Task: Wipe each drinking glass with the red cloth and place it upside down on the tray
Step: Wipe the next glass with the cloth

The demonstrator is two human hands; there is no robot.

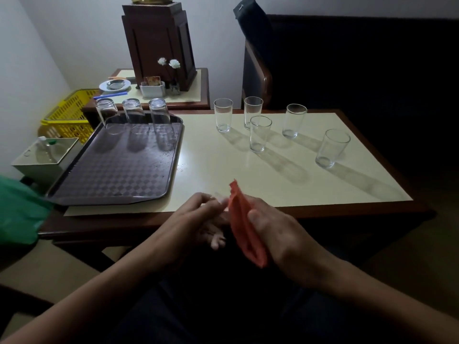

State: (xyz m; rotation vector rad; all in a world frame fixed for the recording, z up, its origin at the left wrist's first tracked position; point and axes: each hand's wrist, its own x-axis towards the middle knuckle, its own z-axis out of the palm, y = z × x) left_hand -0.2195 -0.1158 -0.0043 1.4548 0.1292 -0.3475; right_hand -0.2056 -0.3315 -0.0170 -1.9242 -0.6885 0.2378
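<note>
At the table's near edge my left hand grips a clear drinking glass, which shows only faintly between my hands. My right hand holds the red cloth against that glass, and the cloth hangs down below my palm. Three glasses stand upside down in a row along the far edge of the dark checkered tray on the left. Several more glasses stand upright on the right half of the cream table top.
A side table behind holds a dark wooden cabinet, a plate and a white holder. To the left are a yellow basket, a box with bottles and a green bag. A dark chair stands beyond the table.
</note>
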